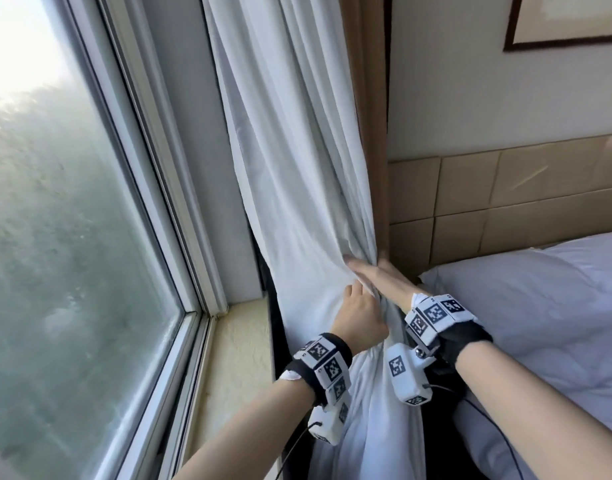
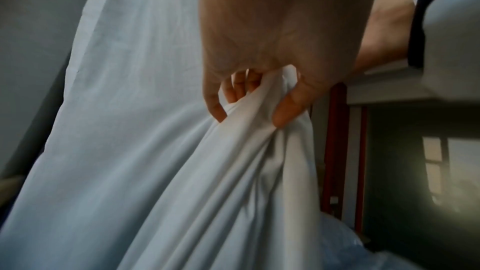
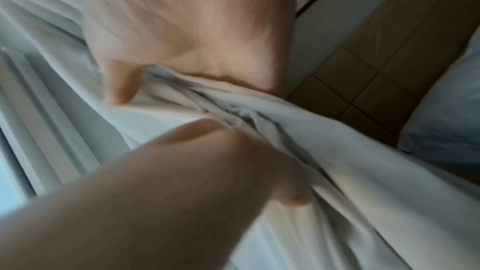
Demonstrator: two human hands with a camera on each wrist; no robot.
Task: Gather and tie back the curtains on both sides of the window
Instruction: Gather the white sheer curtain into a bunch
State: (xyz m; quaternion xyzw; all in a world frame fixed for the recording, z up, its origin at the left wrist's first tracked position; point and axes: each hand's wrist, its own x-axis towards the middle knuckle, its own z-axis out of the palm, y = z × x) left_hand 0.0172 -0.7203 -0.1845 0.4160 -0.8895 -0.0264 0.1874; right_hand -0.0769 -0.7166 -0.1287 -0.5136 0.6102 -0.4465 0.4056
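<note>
Both hands bunch curtain; right grip seemingly higher.

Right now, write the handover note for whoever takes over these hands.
Left hand: grips a bunch of the white curtain, fingers curled into the folds.
Right hand: holds the same bunch just above.
Curtain hangs between the window and the bed.
Done: this side mostly gathered.
Left: tie it back; no tie is in view. The other side is out of view.
</note>
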